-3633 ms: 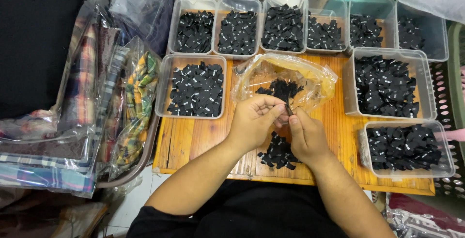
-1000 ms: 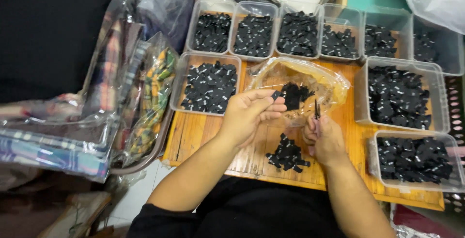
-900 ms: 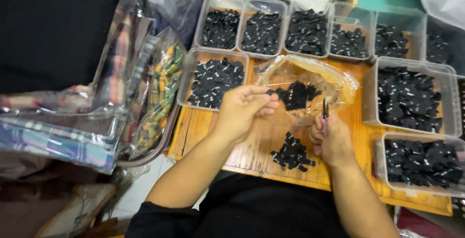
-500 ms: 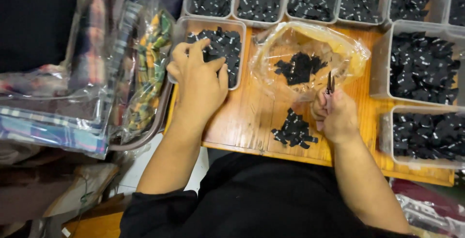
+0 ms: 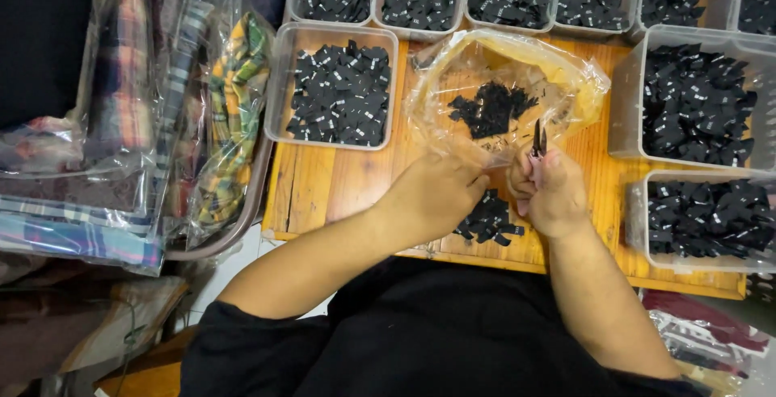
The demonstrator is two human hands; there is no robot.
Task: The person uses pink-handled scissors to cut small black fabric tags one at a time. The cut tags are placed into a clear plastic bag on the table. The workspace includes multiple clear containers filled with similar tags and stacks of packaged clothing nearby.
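- The right hand (image 5: 554, 195) is sitting at centre right of the frame, fist curled around small black snips (image 5: 538, 138) whose tips are poking up toward the top edge.
- The left hand (image 5: 436, 195) is resting just beside it at centre frame, fingers curled and reaching down at the loose pile of black tags (image 5: 487, 221) on the wooden counter (image 5: 323, 187); whether it is pinching a tag, I cannot tell.
- That pile is lying between and just under both hands, partly hidden by the left one.
- Just above the hands, a clear plastic bag (image 5: 501, 90) is lying open with more black tags inside.
- Risk, as I judge it: the snip tips are pointing right at the bag's edge, so a careless lift could be snagging the plastic.
- Another risk: a sweeping wrist could be scattering loose tags off the counter's near edge.
- Clear tubs, like the one at upper left (image 5: 335, 90), are ringing the work.
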